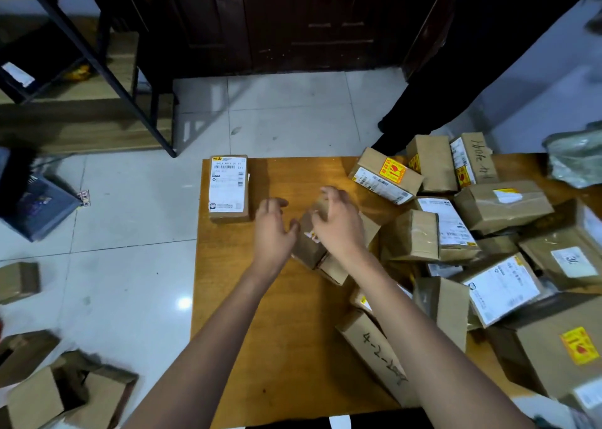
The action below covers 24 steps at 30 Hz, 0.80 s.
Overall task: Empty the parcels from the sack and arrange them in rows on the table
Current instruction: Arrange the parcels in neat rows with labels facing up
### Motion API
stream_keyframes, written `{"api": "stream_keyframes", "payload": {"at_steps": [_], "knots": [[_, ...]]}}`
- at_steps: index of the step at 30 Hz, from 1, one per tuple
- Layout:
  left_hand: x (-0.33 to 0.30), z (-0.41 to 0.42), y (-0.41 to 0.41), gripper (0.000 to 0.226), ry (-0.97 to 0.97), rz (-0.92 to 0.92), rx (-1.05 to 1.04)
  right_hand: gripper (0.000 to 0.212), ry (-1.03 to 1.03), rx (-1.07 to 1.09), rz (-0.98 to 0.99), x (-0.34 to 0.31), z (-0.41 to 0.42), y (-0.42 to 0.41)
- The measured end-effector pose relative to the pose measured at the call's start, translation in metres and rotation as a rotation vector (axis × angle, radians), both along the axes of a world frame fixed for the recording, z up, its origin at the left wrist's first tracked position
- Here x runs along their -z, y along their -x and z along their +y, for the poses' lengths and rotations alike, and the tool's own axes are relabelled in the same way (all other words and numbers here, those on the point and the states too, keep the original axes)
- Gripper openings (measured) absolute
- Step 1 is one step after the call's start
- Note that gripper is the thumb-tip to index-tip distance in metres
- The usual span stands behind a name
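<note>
Wooden table (286,347): labelled parcel (228,188) lengthwise, pointing away.

Both forearms reach toward twelve o'clock. Left hand (272,230) spread, fingers relaxed. Right hand (338,221) at its three o'clock, fingers curled down.

One table (267,347), two hands, roughly fifteen cardboard parcels on it, several empty boxes (65,392) on floor

Matt cardboard parcels (412,236) – taped, smooth wood table (260,331), glossy floor tiles (130,298)
</note>
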<state>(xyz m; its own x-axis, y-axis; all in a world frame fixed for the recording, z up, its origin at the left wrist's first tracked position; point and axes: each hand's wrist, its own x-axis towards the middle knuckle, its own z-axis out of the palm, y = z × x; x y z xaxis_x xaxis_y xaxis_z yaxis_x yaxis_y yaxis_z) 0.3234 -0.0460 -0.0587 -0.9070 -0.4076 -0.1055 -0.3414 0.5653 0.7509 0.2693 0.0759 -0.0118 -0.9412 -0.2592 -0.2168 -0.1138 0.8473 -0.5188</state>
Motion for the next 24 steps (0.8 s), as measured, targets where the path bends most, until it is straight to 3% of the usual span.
{"api": "stream_keyframes", "payload": {"at_steps": [7, 12, 16, 19, 24], "knots": [[0.003, 0.074, -0.007, 0.047, 0.086, -0.093, 0.269, 0.04, -0.37, -0.018, -0.025, -0.014, 0.06, -0.02], [0.009, 0.106, -0.012, 0.056, 0.327, -0.213, 0.356, 0.046, -0.375, -0.012, -0.125, -0.004, 0.075, -0.03], [0.014, 0.114, -0.014, 0.06, 0.367, -0.212, 0.322, 0.046, -0.358, -0.008, -0.161, -0.002, 0.081, -0.034], [0.015, 0.116, -0.013, 0.059, 0.285, -0.182, 0.286, 0.043, -0.333, -0.014, -0.145, -0.003, 0.088, -0.035], [-0.009, 0.104, -0.018, 0.053, -0.241, -0.025, -0.024, 0.038, -0.048, 0.063, 0.054, -0.012, 0.097, -0.034]]}}
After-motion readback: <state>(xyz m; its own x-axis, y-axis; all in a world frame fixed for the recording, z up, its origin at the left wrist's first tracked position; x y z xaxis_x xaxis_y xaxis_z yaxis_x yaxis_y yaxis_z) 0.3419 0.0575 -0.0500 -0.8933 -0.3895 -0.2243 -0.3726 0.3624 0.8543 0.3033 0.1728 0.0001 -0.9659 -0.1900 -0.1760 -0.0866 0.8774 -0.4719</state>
